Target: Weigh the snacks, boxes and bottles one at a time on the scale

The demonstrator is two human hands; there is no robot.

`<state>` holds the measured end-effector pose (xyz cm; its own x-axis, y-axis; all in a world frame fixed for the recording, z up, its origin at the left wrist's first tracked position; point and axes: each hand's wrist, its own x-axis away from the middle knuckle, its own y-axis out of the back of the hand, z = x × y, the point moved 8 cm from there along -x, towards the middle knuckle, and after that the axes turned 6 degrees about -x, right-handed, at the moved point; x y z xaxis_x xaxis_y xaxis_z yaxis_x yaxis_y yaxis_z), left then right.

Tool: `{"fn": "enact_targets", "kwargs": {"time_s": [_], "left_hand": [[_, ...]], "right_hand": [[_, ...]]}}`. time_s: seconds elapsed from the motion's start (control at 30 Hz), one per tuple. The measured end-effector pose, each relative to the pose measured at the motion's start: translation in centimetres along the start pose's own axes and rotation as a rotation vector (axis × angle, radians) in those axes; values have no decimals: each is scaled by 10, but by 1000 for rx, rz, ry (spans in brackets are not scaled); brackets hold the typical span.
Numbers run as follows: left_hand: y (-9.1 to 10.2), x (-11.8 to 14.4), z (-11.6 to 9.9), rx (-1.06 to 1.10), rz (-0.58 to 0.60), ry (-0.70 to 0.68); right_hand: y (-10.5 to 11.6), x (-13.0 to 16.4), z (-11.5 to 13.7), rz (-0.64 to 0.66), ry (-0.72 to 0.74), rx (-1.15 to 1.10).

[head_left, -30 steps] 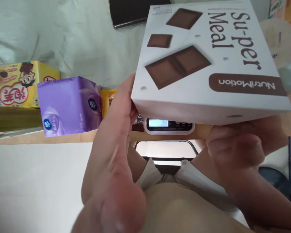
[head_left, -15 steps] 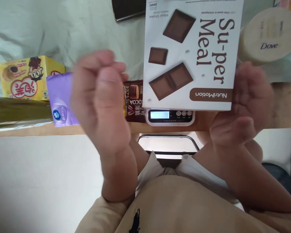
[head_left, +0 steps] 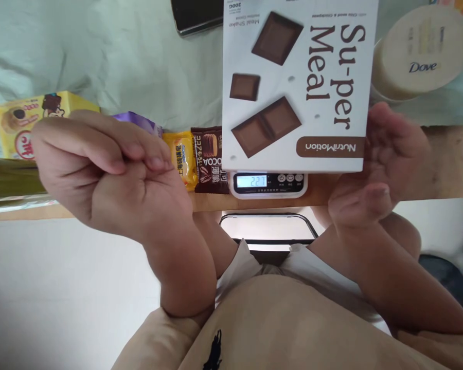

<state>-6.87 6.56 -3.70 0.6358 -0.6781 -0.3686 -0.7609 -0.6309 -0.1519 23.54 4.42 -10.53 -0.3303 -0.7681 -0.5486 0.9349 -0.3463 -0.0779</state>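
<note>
1. Yellow cardboard at the far left: a snack box [head_left: 17,128] with red characters and a cartoon figure, half hidden behind the left hand [head_left: 108,180].
2. That left hand hovers loosely curled, fingers folded toward the palm, holding nothing; a purple pack [head_left: 139,122] peeks over its knuckles.
3. Next come a glossy yellow sachet [head_left: 183,159] and a brown wrapper [head_left: 210,162] reading "COCOA".
4. A white kitchen scale [head_left: 268,185] shows "227" on its lit display.
5. Resting on it is the white carton [head_left: 297,87], printed "Su-per Meal", "NutriMotion", "200G", with chocolate squares; its top edge is cut off.
6. The right hand [head_left: 374,169] lies open, fingers spread, beside the carton's right edge; contact is unclear.
7. A round cream "Dove" tub [head_left: 419,51] sits beyond.
</note>
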Motion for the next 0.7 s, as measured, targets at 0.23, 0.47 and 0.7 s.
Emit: {"fn": "enact_targets", "kwargs": {"time_s": [0.23,0.47,0.7], "left_hand": [[-10,4,7,-79,163,149],[-30,11,11,-75,327,132],[-40,35,19,-54,491,300]], "right_hand": [[-2,1,-2,-34,-71,44],[-7,2,-6,-6,-150,45],[-17,3,-14,39,-335,19]]}}
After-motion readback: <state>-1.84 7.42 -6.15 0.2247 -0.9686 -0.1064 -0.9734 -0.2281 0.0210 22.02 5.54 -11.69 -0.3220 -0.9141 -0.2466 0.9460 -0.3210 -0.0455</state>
